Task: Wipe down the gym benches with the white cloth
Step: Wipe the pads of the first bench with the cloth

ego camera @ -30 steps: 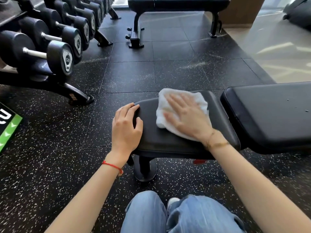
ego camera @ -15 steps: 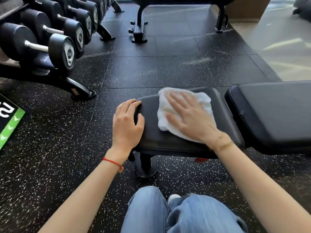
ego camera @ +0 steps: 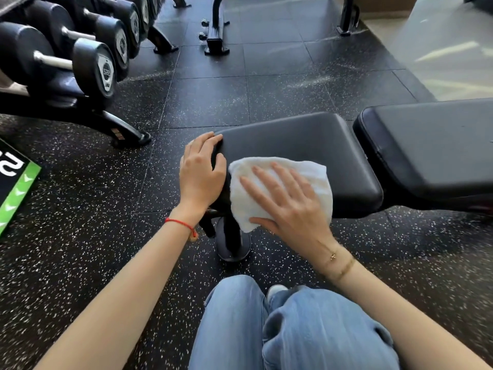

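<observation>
A black padded gym bench stands in front of me, with its seat pad (ego camera: 301, 145) near me and its longer back pad (ego camera: 432, 145) to the right. The white cloth (ego camera: 314, 173) lies over the seat pad's near left corner and hangs a little over the edge. My right hand (ego camera: 288, 204) presses flat on the cloth with fingers spread. My left hand (ego camera: 201, 172) grips the seat pad's left end, thumb on top. The bench's post and foot (ego camera: 233, 244) show below the pad.
A dumbbell rack (ego camera: 80, 62) with several black dumbbells fills the left side. A second bench's legs (ego camera: 216, 36) stand at the back. A green-and-black mat (ego camera: 13, 188) lies at the far left. My knees in jeans (ego camera: 288, 324) are at the bottom. The floor is black speckled rubber tile.
My right hand has dragged the cloth from the seat pad's far middle toward me, to its near left corner. The left hand stays on the pad's end. The view has tipped downward.
</observation>
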A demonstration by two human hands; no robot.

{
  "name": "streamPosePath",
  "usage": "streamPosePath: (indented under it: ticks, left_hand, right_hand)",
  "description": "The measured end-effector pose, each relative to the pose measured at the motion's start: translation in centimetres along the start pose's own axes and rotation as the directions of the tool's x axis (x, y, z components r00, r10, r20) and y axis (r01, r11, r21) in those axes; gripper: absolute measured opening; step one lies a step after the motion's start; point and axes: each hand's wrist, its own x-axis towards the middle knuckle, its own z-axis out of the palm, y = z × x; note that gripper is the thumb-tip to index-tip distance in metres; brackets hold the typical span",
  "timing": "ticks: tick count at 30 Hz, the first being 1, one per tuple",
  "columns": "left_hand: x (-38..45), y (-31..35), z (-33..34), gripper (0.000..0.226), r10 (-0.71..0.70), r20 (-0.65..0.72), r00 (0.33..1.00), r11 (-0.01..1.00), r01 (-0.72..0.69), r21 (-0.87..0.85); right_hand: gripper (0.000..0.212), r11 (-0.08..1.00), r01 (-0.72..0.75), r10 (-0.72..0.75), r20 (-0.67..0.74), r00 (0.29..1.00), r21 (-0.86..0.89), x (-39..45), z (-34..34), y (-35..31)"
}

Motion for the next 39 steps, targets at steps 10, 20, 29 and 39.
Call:
streamPosePath:
  ticks: [10, 20, 29, 39]
  left_hand:
    - [0.0, 0.1, 0.2, 0.051, 0.003, -0.021, 1.0, 0.999, -0.003, 0.032]
    - [0.0, -0.2, 0.2, 0.049, 0.018, -0.023, 1.0, 1.0, -0.018, 0.019]
    - [0.1, -0.3, 0.1, 0.049, 0.03, -0.022, 0.999, 1.0, -0.03, 0.004]
    - [0.2, -0.3, 0.2, 0.048, 0.021, -0.035, 0.999, 1.0, -0.021, -0.004]
  right_hand:
    - [0.075, 0.994, -0.107, 0.107, 0.007, 0.994, 0.021, 0.9, -0.2, -0.1]
    - [0.065, 0.885, -0.412, 0.399, 0.103, 0.911, 0.218, -1.5, -1.5, 7.4]
    - [0.075, 0.908, -0.344, 0.257, 0.329, 0.909, 0.238, 4.7, -0.1, 6.9]
    - [0.072, 0.861, -0.439, 0.322, 0.391, 0.862, 0.258, 7.2, 2.2, 11.7]
